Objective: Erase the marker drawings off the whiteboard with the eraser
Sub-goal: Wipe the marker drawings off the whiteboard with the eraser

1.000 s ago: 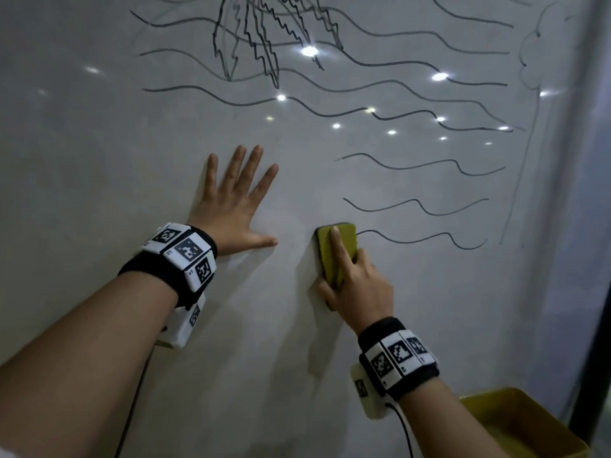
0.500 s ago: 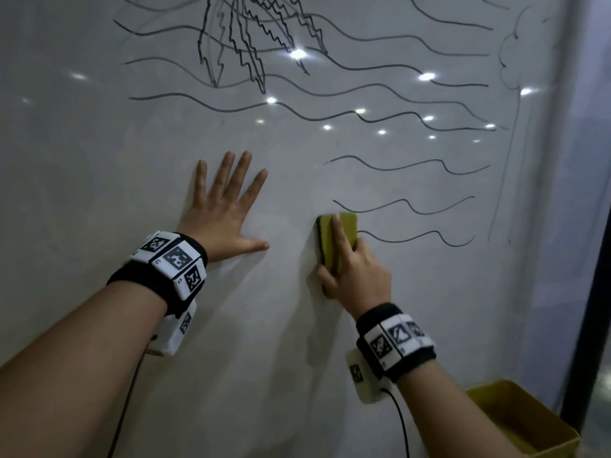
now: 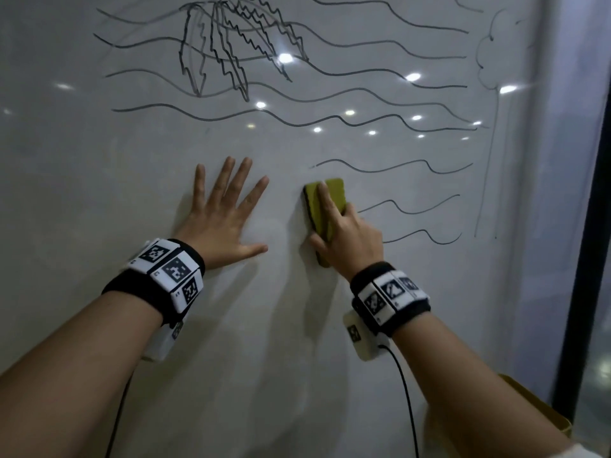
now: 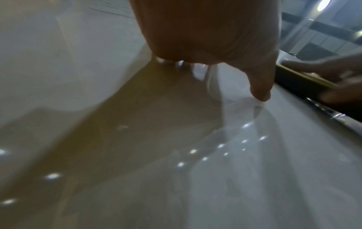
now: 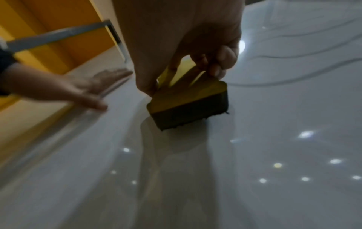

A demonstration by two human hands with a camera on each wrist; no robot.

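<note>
**Yellow eraser flat on the board, at the edge of the last wavy lines**

Yellow on its back and dark on its felt face, the eraser (image 3: pixel 325 213) sits pressed against the whiteboard (image 3: pixel 99 160) under our right hand (image 3: pixel 347 239). We pinch its sides between thumb and curled fingers (image 5: pixel 219 68), with the index finger laid along the back — a hold that seems meant to keep the felt flat on the surface while we push.

Just right of the grip begin the short wavy lines (image 3: pixel 410 208): one above the eraser's top edge, one level with our knuckles, one level with the wrist. Farther up from the grip run longer waves and a zigzag drawing (image 3: pixel 231 51), all untouched. Left of the grip and below it the board shows no marker, so we judge the work partly done, with most of the drawing yet to go.

Our left hand (image 3: pixel 224 219) lies just left of the eraser, apart from it, fingers spread and straight, palm on the board — likely to steady ourselves and the panel against the rubbing. It holds nothing.

Low and right of the grip, a yellow bin (image 3: pixel 535 411) stands by the board's edge.

A sideways stroke to the right would probably meet the nearest lines first.
</note>
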